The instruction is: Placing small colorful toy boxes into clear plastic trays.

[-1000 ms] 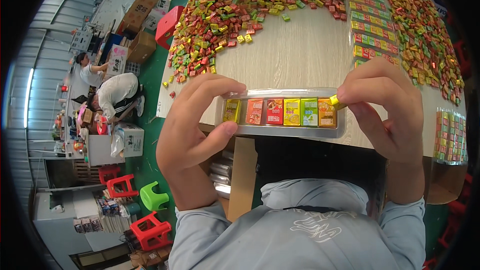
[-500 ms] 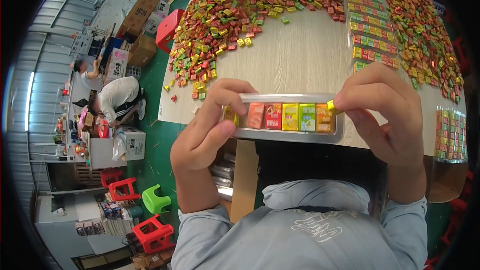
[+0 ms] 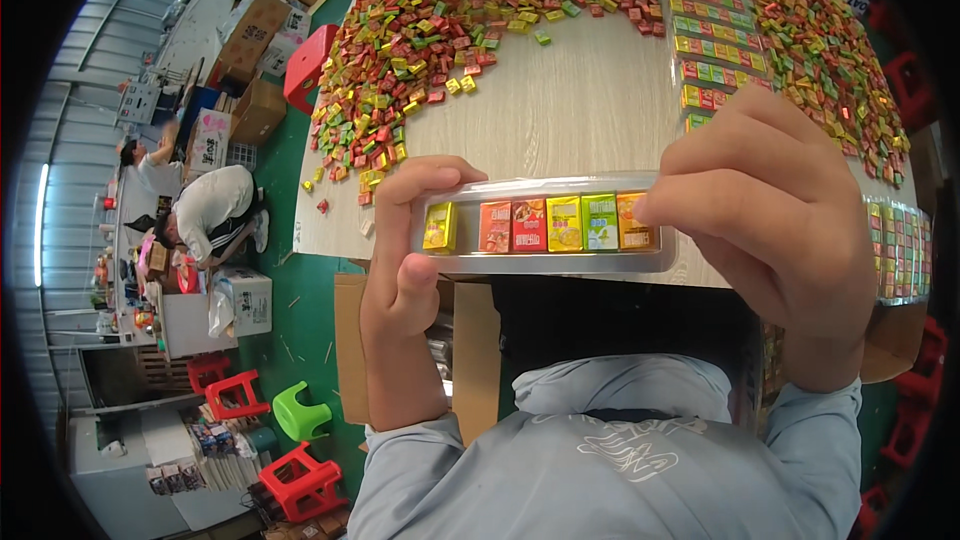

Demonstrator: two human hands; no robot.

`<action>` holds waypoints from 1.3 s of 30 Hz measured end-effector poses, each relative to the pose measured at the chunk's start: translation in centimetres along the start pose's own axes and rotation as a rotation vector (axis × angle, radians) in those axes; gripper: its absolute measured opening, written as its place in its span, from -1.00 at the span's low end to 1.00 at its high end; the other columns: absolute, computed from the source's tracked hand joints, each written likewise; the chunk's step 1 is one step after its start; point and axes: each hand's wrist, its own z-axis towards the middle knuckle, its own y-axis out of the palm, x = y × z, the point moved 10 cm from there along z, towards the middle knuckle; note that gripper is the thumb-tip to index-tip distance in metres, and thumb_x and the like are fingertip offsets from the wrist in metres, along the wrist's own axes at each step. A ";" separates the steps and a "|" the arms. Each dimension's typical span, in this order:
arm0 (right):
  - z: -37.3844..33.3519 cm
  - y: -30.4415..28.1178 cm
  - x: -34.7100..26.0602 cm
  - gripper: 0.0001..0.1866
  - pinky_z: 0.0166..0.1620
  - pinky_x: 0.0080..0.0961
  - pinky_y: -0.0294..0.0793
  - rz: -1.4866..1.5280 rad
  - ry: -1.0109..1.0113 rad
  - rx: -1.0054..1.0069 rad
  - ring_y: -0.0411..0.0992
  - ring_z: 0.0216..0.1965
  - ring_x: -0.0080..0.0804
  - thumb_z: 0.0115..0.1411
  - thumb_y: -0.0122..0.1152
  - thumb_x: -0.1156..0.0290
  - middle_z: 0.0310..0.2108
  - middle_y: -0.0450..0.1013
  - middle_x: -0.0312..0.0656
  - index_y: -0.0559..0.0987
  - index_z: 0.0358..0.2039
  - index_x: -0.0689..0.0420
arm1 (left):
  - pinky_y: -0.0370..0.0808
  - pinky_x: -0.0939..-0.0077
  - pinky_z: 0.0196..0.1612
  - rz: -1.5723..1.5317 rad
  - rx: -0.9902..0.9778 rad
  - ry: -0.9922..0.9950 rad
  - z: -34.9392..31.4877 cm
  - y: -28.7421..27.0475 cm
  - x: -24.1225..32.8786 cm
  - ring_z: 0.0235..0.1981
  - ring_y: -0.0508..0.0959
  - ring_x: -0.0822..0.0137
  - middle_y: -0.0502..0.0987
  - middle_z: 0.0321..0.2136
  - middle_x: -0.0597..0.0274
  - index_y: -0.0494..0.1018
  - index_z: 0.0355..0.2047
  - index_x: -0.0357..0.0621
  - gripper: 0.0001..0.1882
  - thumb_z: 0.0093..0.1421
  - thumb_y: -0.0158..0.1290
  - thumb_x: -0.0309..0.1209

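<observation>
A corner of the tray (image 3: 545, 263) is hidden by the right hand (image 3: 778, 200); the packet heap (image 3: 440, 35) is cut off above.

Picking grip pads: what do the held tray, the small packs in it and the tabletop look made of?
Tray: likely thin clear plastic, glossy; see-through rim, bright highlights.
Small packs: probably printed paper or film wrap, slightly shiny; crisp folded edges, which one is unclear.
Tabletop: pale wood-look, fairly matte, streaky grain; could be wood or laminate.
</observation>
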 end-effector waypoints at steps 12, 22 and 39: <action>0.7 1.5 0.0 -0.83 -0.30 -0.41 0.42 0.199 -0.044 -0.037 0.45 -0.38 -0.28 0.07 0.44 0.47 -0.30 0.65 -0.22 0.71 -0.27 0.09 | 0.39 0.24 0.23 -0.037 0.072 -0.110 -0.5 0.8 -0.5 0.12 0.49 0.13 0.42 0.07 -0.08 0.18 0.34 -0.31 -0.10 0.44 -0.20 0.34; -0.4 -0.9 -3.5 -0.64 -0.41 -0.41 0.42 -0.103 -0.119 -0.008 0.49 -0.36 -0.18 -0.19 0.41 0.51 -0.32 0.60 -0.07 0.70 -0.28 0.30 | 0.43 0.27 0.13 -0.092 0.093 -0.042 -0.2 1.4 -0.3 0.04 0.51 0.17 0.47 0.01 -0.08 0.13 0.38 -0.31 -0.13 0.47 -0.17 0.28; -0.6 1.4 -3.9 -0.70 -0.23 -0.27 0.51 -0.148 0.003 -0.081 0.51 -0.27 -0.15 -0.06 0.46 0.51 -0.24 0.60 -0.11 0.69 -0.25 0.25 | 0.49 0.24 -0.01 0.661 0.323 0.409 -2.5 -0.9 4.9 -0.06 0.59 0.04 0.59 0.00 -0.07 0.61 -0.19 -0.04 -0.83 0.24 0.25 -0.31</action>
